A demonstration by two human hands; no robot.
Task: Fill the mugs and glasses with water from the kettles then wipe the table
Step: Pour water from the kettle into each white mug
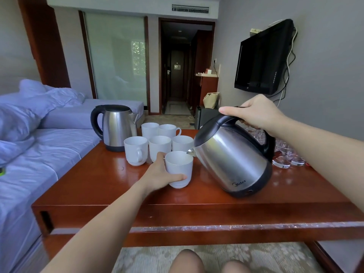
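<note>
Left hand (160, 174): grips front mug (178, 169) on the surface (98, 186).
Right hand (258, 113): holds tilted kettle (230, 160), spout at its rim.
Left: five mugs (157, 138), glasses (285, 154), wiping.

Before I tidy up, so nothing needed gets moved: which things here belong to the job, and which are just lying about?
Job: tilted kettle, held mug, five other mugs, standing kettle, glasses, table.
Lying about: bedding, wall television, beige bag.
</note>
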